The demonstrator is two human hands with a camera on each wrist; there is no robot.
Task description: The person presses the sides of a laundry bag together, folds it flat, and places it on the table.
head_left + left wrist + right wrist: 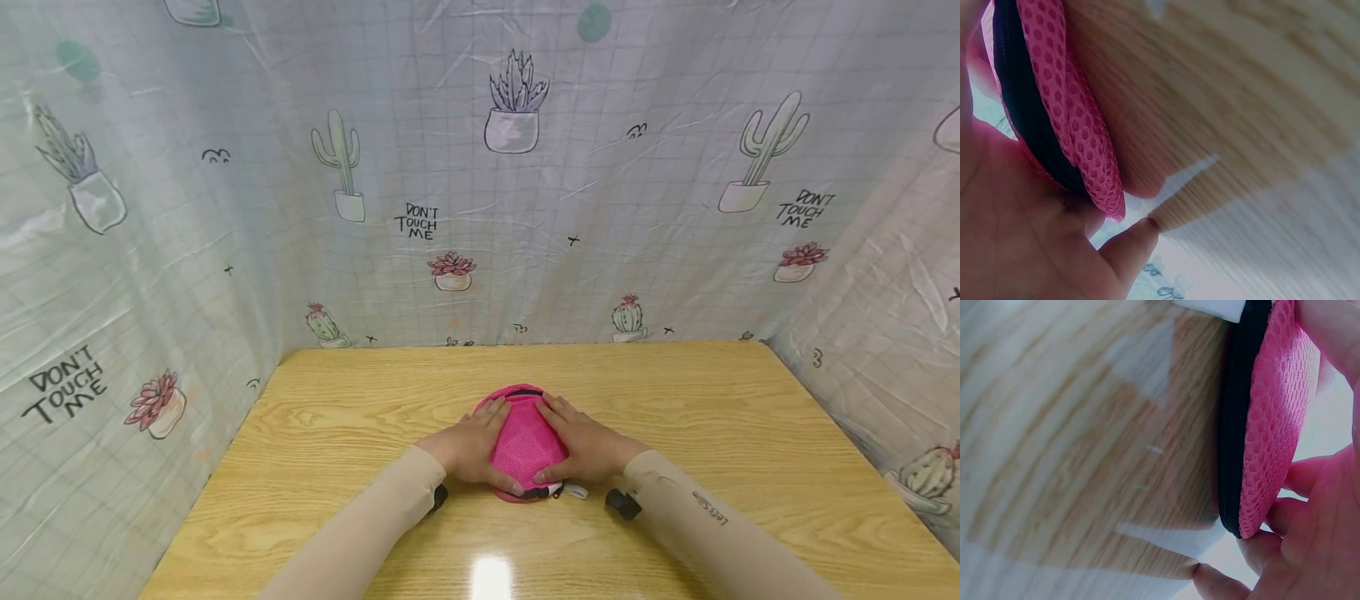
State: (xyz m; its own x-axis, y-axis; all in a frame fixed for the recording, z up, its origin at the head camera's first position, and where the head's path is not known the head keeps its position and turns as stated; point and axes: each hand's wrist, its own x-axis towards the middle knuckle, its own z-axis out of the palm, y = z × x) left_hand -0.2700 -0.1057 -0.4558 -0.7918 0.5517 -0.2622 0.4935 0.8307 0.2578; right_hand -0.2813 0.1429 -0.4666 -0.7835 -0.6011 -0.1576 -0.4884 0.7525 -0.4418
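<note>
A round pink mesh zip bag lies on the wooden table in the head view, bulging in the middle. My left hand rests on its left side, and my right hand on its right side. Both have fingers spread toward the back edge and thumbs at the front. In the left wrist view, the little finger touches the tabletop beside the bag's mesh edge. A black zipper runs along the rim in the right wrist view. At the front right, a white tag sticks out. The bag's contents are hidden.
The light wooden table extends around the bag. A pale curtain printed with cacti hangs along its back and sides. Black wrist cameras show under both forearms, the right one more fully. Light reflects off the table's front.
</note>
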